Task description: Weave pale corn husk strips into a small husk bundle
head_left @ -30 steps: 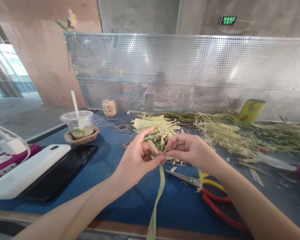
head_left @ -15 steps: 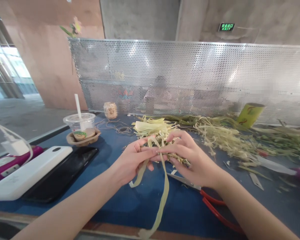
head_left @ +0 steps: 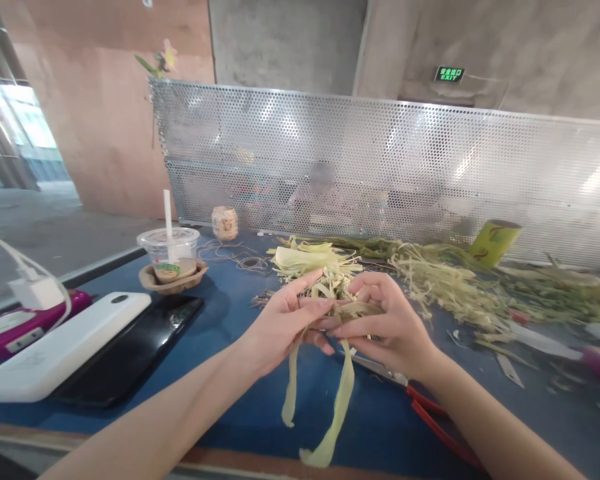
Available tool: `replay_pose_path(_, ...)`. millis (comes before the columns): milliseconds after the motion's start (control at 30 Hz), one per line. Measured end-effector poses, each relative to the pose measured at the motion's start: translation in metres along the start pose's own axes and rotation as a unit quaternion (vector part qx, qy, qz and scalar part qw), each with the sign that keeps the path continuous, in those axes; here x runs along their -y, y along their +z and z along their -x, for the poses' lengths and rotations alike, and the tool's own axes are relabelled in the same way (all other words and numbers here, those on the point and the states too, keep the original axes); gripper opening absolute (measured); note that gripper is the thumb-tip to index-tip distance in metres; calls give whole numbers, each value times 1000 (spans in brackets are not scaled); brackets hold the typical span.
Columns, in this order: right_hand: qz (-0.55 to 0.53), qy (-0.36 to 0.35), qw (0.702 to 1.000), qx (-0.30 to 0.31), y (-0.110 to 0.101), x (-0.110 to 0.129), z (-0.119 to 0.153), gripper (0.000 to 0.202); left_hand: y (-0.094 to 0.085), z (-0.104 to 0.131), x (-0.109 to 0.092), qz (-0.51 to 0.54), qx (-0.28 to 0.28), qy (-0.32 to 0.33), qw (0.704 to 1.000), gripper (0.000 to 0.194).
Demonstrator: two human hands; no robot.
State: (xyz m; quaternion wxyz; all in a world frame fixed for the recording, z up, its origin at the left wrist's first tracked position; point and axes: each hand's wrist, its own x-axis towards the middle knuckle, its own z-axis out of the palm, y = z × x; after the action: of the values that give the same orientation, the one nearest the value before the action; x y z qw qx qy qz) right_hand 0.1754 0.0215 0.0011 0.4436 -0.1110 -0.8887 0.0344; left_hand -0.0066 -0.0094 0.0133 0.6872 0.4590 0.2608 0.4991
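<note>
My left hand (head_left: 293,317) pinches pale green strips of dried plant husk between thumb and fingers. Close beside it, my right hand (head_left: 387,320) also has its fingers closed on the strip (head_left: 344,407), whose long tail hangs toward the table's front edge. A shorter end (head_left: 291,390) dangles below the left hand. Just beyond the fingers lies a bundle of pale husk (head_left: 310,258) over small cut pieces. Scissors with red handles (head_left: 437,423) rest under my right wrist, their blades partly hidden by the hand.
At left are a plastic cup with a straw (head_left: 170,250), a black phone (head_left: 135,353), a white power bank (head_left: 70,340) and a purple power strip (head_left: 35,330). Fibre heaps (head_left: 435,283), a yellow-green can (head_left: 495,242) and a knife (head_left: 547,340) lie right. A perforated metal screen (head_left: 355,153) stands behind.
My right hand has shifted, drawing the strip round to the right between the hands. The hanging tail has swung right, and the shorter end now hangs straighter. The view has tilted slightly.
</note>
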Motion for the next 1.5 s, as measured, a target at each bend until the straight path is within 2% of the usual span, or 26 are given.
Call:
replay_pose_path(133, -1, -12, 1000, -12, 1, 3, -4, 16, -1, -1, 3, 9, 51, 26, 998, 76)
replay_pose_path(267, 63, -8, 997, -32, -2, 0, -7, 20, -4, -2, 1, -13, 9, 50, 999, 80)
replay_pose_path(367, 61, 16, 997, -36, -3, -2, -9, 23, -8, -2, 0, -60, -15, 84, 995, 82)
replay_pose_path(500, 39, 45, 998, -12, -2, -1, -14, 22, -12, -4, 1, -120, 2, 121, 985, 89)
replay_pose_path(633, 41, 76, 996, -6, -1, 0, -18, 20, -15, -6, 4, -147, 8, 150, 978, 85)
replay_pose_path(833, 18, 43, 999, 0, 0, -7, -20, 22, -17, -11, 5, -123, 36, 133, 983, 85)
replay_pose_path(1067, -47, 61, 997, -25, -1, -12, -11, 19, -13, -12, 4, -87, 35, 111, 989, 82)
replay_pose_path(1200, -43, 69, 996, -29, -6, -10, -6, 17, -12, -12, 5, -69, 35, 83, 994, 82)
replay_pose_path(1367, -41, 109, 993, -32, -12, -9, -1, 13, -13, -12, 2, -93, 35, 69, 993, 78)
replay_pose_path(1500, -116, 205, 972, 11, -13, -9, 1, 26, -10, -9, 0, -130, 42, 68, 988, 84)
